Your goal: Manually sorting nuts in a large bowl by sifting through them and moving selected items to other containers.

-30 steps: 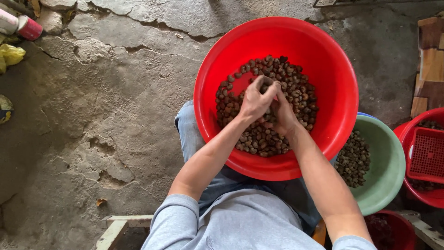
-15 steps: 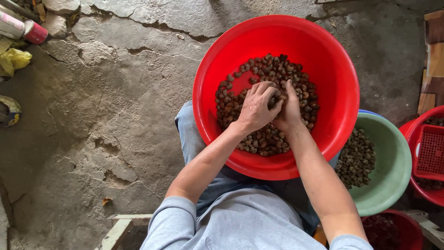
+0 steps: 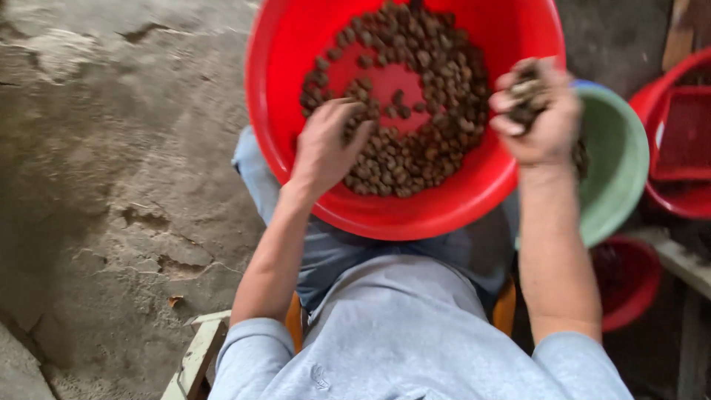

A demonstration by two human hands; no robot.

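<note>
Red plastic basin point(image 3: 296, 44) sitting on the lap, holding a heap of small brown nuts point(image 3: 415, 111) with a bare red patch in the middle. Left hand point(image 3: 329, 144) lying palm down on the nuts at the near left side of the heap, fingers bent and a little spread, touching the nuts. Hard to tell whether pinching one. Right hand point(image 3: 537, 111) lifted up over the right rim of the red basin, curled tight around a bunch of brown bits point(image 3: 527, 100), fingers pressed together, a bit blurry. Green bowl point(image 3: 618, 159) sitting just beside the red basin on the right, partly hiding behind the right hand. Another red tub point(image 3: 670, 196) standing farther right, with a red basket point(image 3: 685, 133) inside. Small red bowl point(image 3: 637, 281) resting lower down by the right arm. Grey cracked stone floor point(image 3: 111, 185) spreading out on the left. Pale wooden stool corner point(image 3: 196, 355) poking out near the left elbow.
</note>
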